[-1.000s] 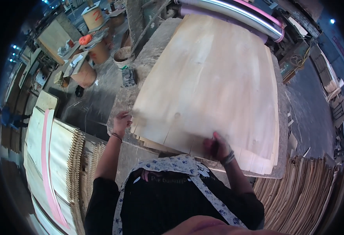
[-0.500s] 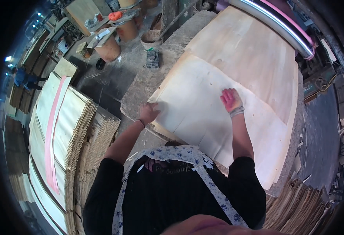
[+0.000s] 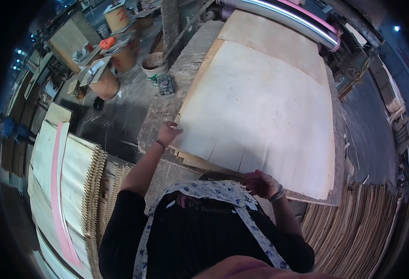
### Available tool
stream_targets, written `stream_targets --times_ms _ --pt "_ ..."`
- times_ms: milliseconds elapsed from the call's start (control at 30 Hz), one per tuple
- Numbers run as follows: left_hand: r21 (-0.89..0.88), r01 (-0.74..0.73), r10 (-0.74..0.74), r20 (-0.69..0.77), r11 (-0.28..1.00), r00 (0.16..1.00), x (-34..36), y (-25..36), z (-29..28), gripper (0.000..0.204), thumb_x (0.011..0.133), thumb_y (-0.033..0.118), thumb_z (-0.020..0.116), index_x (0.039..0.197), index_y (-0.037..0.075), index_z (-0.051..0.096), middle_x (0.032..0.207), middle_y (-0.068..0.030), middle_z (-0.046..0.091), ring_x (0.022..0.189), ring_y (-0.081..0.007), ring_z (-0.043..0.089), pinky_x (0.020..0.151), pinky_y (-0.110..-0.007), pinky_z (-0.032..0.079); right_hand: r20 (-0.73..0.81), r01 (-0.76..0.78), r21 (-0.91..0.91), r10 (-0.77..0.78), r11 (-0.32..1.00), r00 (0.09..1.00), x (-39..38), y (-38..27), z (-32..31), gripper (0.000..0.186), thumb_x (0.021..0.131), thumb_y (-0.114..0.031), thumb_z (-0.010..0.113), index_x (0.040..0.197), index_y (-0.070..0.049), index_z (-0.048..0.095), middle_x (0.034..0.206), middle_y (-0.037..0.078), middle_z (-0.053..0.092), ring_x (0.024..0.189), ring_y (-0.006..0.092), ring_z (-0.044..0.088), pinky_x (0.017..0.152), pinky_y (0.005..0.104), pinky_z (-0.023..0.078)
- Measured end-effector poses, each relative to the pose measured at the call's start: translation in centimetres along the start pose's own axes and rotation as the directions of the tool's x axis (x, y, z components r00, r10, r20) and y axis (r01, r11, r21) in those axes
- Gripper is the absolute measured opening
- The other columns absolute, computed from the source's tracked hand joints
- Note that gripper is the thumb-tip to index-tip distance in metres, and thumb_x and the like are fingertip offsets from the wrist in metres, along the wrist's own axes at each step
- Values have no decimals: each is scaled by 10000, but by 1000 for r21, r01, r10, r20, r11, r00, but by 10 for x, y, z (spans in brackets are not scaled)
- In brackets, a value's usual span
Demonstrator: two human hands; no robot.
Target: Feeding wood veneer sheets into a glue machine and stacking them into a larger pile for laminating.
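A pale veneer sheet (image 3: 265, 111) lies over a tan sheet (image 3: 269, 32) on a stack atop a rough worktable (image 3: 155, 125). My left hand (image 3: 168, 133) grips the pale sheet's left edge near the front corner, fingers closed on it. My right hand (image 3: 262, 186) is at the front edge, just above my floral apron, its fingers curled; what they hold is hidden in shadow.
A metal roller (image 3: 288, 21) spans the table's far end. Veneer stacks stand at left (image 3: 72, 181) and lower right (image 3: 346, 223). Drums (image 3: 104, 83), a bucket (image 3: 154, 63) and a small dark block (image 3: 165, 85) are at back left. A person in blue (image 3: 16, 130) is far left.
The pale sheet now covers much of the tan one, its far edge farther up toward the roller. My right hand has dropped from atop the sheet to its front edge, fingers curling.
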State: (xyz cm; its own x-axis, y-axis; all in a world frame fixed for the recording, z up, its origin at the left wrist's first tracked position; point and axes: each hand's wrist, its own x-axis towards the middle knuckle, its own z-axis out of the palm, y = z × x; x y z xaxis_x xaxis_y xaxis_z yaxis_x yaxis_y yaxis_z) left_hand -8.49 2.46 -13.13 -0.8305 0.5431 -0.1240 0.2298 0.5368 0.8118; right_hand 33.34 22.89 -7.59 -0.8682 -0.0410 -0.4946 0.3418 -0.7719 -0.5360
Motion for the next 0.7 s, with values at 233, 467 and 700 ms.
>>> stream_targets --times_ms 233,467,700 --pt "-289 -89 135 144 953 980 11 52 -29 182 734 51 686 861 26 558 719 -80 613 592 -142 600 516 -270 467 -118 24 180 -3 983 993 -16 48 -18 626 889 -565 442 1223 -43 533 1076 147 635 849 240 620 656 348 485" --pt "-659 42 129 208 751 970 -32 92 -60 214 796 0 627 965 76 519 767 -92 629 614 -175 628 548 -283 520 -261 34 228 27 973 965 -13 61 -37 656 837 -622 482 1193 -76 553 1066 138 638 839 237 612 643 335 468" --pt "-588 200 -85 217 784 972 -78 31 -83 209 804 -2 618 950 103 512 802 -85 642 664 -175 642 580 -299 547 -241 302 299 -235 905 942 -31 56 -12 452 836 -550 552 956 -115 535 759 45 593 640 195 547 547 278 431"
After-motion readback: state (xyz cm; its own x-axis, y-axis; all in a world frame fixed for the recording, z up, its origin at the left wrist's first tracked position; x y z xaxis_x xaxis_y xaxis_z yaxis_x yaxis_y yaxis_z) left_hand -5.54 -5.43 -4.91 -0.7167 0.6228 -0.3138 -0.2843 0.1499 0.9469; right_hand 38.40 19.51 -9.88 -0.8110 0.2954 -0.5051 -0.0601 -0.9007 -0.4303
